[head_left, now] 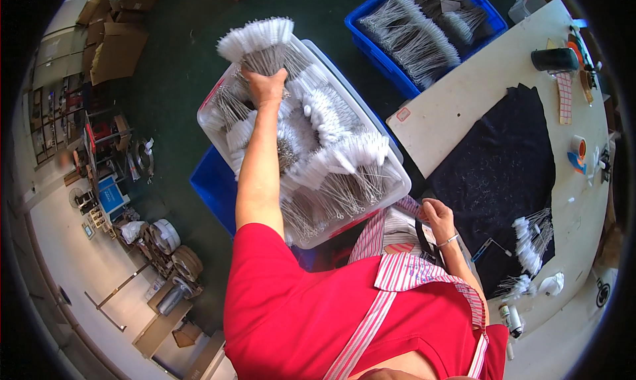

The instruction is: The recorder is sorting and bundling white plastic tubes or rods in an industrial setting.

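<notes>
My left hand (266, 87), at the end of an outstretched arm, is closed around a thick bundle of wire-handled brushes (258, 39) with white bristles. It holds them over the far left end of a translucent white bin (331, 229). More bunches of the same brushes (324, 118) fill that bin, their looped wire ends pointing several ways. My right hand (438, 220) is at my waist by the table edge, with curled fingers gripping the edge of my red-and-white striped apron (410, 206). What lies inside those fingers is partly hidden.
Blue bins stand under the white bin (215, 181) and beyond it, the far one (354, 32) loaded with brushes. On the white table (430, 132) at right are a dark cloth (497, 161), loose brushes (530, 244), tape rolls (578, 145) and a dark cylinder (554, 59). Cardboard boxes (119, 52) stand far left.
</notes>
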The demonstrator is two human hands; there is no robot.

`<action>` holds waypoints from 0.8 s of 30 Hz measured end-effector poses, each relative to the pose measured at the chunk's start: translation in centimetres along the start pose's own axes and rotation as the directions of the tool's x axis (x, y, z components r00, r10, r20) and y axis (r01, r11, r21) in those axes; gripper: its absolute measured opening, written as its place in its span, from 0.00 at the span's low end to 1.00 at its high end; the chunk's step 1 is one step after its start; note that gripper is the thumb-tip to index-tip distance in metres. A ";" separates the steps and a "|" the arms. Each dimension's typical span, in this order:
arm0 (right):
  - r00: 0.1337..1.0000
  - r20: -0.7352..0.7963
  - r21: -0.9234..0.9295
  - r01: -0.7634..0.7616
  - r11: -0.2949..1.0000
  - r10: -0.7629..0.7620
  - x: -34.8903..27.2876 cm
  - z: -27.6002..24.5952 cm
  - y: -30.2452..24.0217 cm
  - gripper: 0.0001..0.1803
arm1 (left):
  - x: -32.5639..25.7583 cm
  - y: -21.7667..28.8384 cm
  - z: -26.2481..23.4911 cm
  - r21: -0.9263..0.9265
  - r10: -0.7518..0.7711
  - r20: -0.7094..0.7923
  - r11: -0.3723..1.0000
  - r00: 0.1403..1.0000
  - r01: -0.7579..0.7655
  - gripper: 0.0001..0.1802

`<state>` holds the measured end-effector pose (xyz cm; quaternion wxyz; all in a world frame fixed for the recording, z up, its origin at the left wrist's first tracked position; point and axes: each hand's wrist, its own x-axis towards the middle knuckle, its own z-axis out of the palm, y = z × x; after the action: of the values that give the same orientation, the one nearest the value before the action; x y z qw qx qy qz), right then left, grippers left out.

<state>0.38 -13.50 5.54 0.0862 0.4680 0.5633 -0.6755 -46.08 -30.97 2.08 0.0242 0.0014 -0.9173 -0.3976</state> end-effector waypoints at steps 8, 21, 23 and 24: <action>0.999 0.018 -0.003 -0.029 1.000 0.029 0.5 1.0 0.6 0.15 | 1.0 -4.8 2.8 -0.006 -0.223 0.293 0.972 0.930 0.235 0.56; 0.998 0.048 0.013 -0.036 0.999 0.036 1.1 1.2 -0.1 0.15 | 0.1 -5.0 3.0 0.032 -0.173 0.203 0.985 0.964 0.170 0.50; 0.998 0.039 0.033 -0.043 0.999 0.041 1.0 1.1 0.1 0.16 | 0.1 -3.7 2.8 -0.085 -0.226 0.217 0.965 0.950 0.249 0.49; 0.999 0.032 0.039 -0.034 0.999 0.033 1.2 0.8 0.3 0.16 | 0.2 -3.1 2.7 -0.102 -0.259 0.249 0.951 0.933 0.291 0.50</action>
<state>-0.50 -13.79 4.35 0.0970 0.4685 0.5406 -0.6920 -46.49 -31.11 -1.96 -0.1395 0.0818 -0.8749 -0.4566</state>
